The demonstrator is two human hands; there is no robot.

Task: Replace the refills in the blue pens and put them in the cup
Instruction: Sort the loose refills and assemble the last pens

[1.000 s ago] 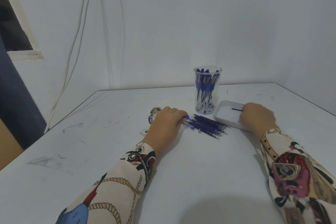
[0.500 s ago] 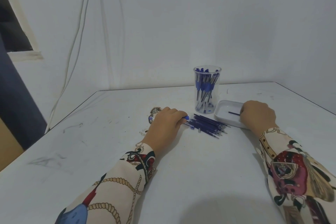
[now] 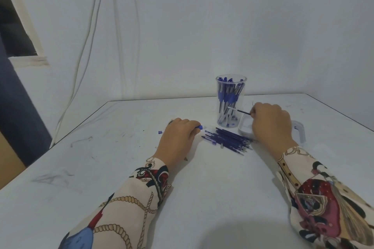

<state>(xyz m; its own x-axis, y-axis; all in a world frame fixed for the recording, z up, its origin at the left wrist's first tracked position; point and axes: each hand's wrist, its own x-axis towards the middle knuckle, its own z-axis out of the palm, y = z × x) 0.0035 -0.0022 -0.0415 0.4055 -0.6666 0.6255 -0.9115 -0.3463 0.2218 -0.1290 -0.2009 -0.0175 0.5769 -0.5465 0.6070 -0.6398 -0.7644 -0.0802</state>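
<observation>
Blue pens (image 3: 229, 98): one bunch standing in one clear cup (image 3: 231, 101) toward the desk's far edge, right of centre; too packed for an exact count. One more pen (image 3: 199, 127) lies under the left hand (image 3: 178, 137), blue ends poking out on both sides; fingers curled round it, grip pinching the barrel against the desk (image 3: 121, 168). Right hand (image 3: 271, 125) raised over one white tray (image 3: 245, 129), grip pinching one thin dark refill (image 3: 241, 111) by its end, the refill pointing left across the front of the cup; whether it touches the cup can't be told. Tray sits just right of the cup, partly hidden by the hand; a second clear rim (image 3: 299, 130) shows beyond the wrist. One loose pile of dark blue refills (image 3: 228, 139) lies between the two hands, near the tray's left edge, roughly a dozen, overlapping so exact count unclear. Two patterned sleeves. Desk surface white with grey scuff marks toward the left edge. Two or three white cables (image 3: 87, 46) run down the wall past the desk's far left corner.
</observation>
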